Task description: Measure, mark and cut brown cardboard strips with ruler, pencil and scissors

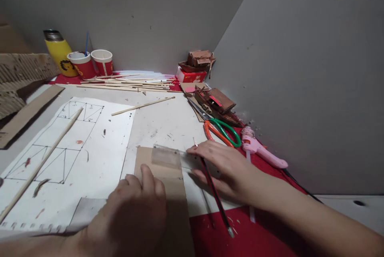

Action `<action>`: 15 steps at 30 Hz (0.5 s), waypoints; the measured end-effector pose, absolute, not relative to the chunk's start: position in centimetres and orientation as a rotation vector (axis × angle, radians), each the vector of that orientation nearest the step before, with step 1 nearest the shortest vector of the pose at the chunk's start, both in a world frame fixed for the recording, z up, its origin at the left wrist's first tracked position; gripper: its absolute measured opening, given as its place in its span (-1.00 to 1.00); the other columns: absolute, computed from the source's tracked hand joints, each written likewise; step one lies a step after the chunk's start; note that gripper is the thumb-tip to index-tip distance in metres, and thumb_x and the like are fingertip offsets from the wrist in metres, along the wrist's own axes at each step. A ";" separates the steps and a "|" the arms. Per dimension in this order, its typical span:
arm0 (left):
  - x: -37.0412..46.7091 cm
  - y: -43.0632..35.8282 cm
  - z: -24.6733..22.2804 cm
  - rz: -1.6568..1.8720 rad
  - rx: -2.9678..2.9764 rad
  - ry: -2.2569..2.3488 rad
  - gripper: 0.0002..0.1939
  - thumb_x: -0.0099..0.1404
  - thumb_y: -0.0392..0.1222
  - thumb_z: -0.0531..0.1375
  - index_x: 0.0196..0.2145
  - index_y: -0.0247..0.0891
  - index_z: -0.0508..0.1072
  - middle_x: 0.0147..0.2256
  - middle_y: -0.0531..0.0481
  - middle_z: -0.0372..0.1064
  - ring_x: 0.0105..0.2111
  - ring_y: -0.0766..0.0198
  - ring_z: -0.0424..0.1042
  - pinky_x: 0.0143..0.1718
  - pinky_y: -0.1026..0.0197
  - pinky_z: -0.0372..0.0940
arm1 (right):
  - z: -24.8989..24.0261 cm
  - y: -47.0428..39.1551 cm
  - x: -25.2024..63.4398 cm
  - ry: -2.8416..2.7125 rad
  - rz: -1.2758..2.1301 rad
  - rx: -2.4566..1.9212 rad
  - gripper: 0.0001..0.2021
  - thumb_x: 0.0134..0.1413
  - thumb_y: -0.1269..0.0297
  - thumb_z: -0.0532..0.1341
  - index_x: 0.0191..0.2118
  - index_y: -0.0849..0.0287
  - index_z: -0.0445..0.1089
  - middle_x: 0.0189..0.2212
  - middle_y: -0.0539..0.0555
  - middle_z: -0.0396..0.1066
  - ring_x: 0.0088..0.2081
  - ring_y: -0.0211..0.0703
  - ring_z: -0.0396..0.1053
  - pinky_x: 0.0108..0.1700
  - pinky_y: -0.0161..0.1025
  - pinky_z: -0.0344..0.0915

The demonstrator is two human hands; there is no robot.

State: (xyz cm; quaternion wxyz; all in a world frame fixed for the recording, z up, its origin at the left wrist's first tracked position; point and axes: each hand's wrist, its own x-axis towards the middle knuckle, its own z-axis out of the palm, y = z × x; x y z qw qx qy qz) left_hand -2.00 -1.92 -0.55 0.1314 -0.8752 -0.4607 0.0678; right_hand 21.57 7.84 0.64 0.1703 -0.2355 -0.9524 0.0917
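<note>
My left hand (135, 205) rests on a strip of brown cardboard (174, 213), its fingers curled together; what they hold, if anything, is hidden. A clear plastic ruler-like piece (166, 157) lies across the cardboard's upper end. My right hand (222, 169) is over the right end of that clear piece, with a dark red and black pencil (214, 193) held in its fingers. The pencil slants down toward the red surface. Left of the hands lies white paper (102, 149) with drawn truss-like lines and a wooden stick (45, 161) across it.
Scissors with green and orange handles (222, 129), a pink glue gun (264, 149) and small brown models (216, 101) are at the right. Thin sticks (129, 85), red cups (102, 63) and a yellow bottle (61, 55) stand or lie along the back. Corrugated cardboard (24, 69) is at left.
</note>
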 end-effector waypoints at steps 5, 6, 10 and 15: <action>-1.6 -2.0 -0.9 0.040 -2.614 -1.173 -0.78 0.17 -0.20 0.28 -0.27 -0.40 0.59 -0.20 -0.47 0.56 -0.51 0.01 0.53 -0.58 0.16 0.32 | 0.4 7.7 19.8 -2.763 0.266 -0.578 -0.73 0.29 0.36 0.15 0.07 0.27 0.26 -0.21 0.22 0.48 -0.18 0.00 0.40 -0.15 -0.08 0.40; -1.6 -2.0 -0.9 0.020 -2.623 -1.148 -0.80 0.16 -0.22 0.26 -0.28 -0.40 0.58 -0.22 -0.46 0.56 -0.49 -0.01 0.54 -0.57 0.16 0.33 | 0.3 7.6 19.7 -2.778 0.256 -0.583 -0.73 0.29 0.36 0.15 0.07 0.27 0.26 -0.22 0.21 0.47 -0.20 0.00 0.39 -0.16 -0.07 0.39; -1.8 -2.0 -0.9 -0.026 -2.599 -1.123 -0.80 0.22 -0.29 0.18 -0.25 -0.42 0.55 -0.19 -0.45 0.56 -0.40 -0.03 0.56 -0.48 0.14 0.36 | 0.0 7.1 19.8 -2.801 0.257 -0.606 -0.73 0.30 0.38 0.12 0.08 0.25 0.24 -0.24 0.20 0.45 -0.23 -0.01 0.36 -0.21 -0.09 0.37; -2.1 -1.8 -1.0 -0.029 -2.625 -1.130 -0.79 0.27 -0.30 0.14 -0.19 -0.37 0.53 -0.19 -0.36 0.56 -0.42 0.07 0.53 -0.50 0.18 0.31 | -0.8 6.9 20.8 -2.747 0.293 -0.632 -0.69 0.29 0.44 0.10 0.12 0.22 0.20 -0.20 0.20 0.46 -0.22 -0.03 0.36 -0.20 -0.11 0.35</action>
